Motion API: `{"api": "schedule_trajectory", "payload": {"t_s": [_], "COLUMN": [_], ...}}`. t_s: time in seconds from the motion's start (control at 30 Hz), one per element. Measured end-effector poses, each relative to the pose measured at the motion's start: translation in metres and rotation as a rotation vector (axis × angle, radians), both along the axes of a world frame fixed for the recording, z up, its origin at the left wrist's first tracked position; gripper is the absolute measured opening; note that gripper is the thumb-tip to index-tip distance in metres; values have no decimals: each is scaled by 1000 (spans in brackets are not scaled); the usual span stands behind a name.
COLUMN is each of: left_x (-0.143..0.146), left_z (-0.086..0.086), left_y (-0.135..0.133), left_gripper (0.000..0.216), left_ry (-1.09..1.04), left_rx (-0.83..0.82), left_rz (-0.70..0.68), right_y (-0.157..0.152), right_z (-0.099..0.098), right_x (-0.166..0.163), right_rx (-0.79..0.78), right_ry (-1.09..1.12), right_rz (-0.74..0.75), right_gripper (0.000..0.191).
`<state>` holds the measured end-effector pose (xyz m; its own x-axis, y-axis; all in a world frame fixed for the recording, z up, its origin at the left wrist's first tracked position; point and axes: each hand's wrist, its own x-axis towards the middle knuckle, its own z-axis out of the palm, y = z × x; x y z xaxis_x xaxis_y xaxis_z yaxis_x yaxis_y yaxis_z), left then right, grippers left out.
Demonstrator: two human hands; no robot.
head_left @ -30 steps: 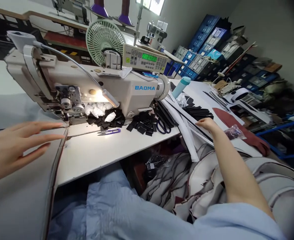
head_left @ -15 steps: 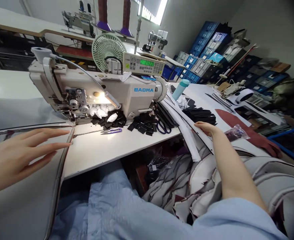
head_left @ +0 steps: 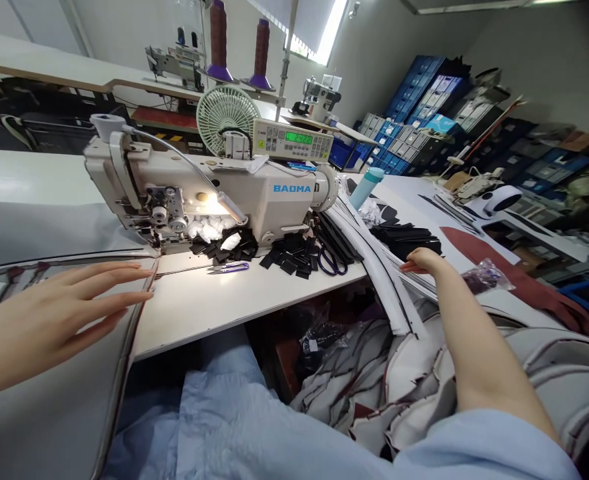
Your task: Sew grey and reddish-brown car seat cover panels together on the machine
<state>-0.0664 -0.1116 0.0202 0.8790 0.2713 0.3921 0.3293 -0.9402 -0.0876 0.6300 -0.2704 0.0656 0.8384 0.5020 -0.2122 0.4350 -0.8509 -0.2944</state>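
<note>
My left hand point(head_left: 81, 310) lies with fingers stretched and apart on a grey panel point(head_left: 69, 407) with a dark piped edge. The panel's far edge runs under the needle area of a BAOMA sewing machine point(head_left: 214, 190). My right hand point(head_left: 424, 260) reaches out to the right, touching the edge of a bundle of long white strips point(head_left: 381, 277) with black lines. Its visible fingers point left and look extended; the fingertips are partly hidden among the strips, and I see nothing clearly gripped.
Purple thread snips point(head_left: 231, 267), dark-handled scissors point(head_left: 331, 260) and small black pieces point(head_left: 291, 257) lie by the machine. A teal bottle point(head_left: 367, 188) and black strips point(head_left: 407, 237) are beyond the bundle. Stacked grey panels point(head_left: 354, 373) fill the lower right.
The white strips, earlier spread apart, now lie closer together beside my right hand. My left hand stays on the panel. The whole view has shifted slightly.
</note>
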Motion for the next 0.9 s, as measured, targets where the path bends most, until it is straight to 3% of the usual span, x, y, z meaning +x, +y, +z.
{"api": "schedule_trajectory", "payload": {"t_s": [0.17, 0.3, 0.43, 0.6, 0.73, 0.9], "left_x": [5, 10, 13, 17, 15, 15], "left_z": [1, 5, 9, 11, 11, 19], "left_y": [-1, -2, -2, -5, -6, -8], "left_gripper": [36, 35, 36, 38, 38, 41], "left_ry": [-7, -21, 49, 46, 23, 113], "left_rx": [30, 72, 12, -115, -119, -272], "left_rz": [-21, -39, -8, 27, 12, 19], "right_y": [-1, 5, 16, 21, 16, 41], "right_z": [-15, -24, -17, 0, 20, 87], "right_x": [-3, 0, 11, 9, -10, -57], "right_rx": [-81, -52, -30, 57, 304, 786], "right_ry": [240, 236, 129, 86, 236, 282], "right_rz": [-83, -69, -68, -71, 81, 283], "right_gripper": [30, 30, 29, 21, 30, 26]}}
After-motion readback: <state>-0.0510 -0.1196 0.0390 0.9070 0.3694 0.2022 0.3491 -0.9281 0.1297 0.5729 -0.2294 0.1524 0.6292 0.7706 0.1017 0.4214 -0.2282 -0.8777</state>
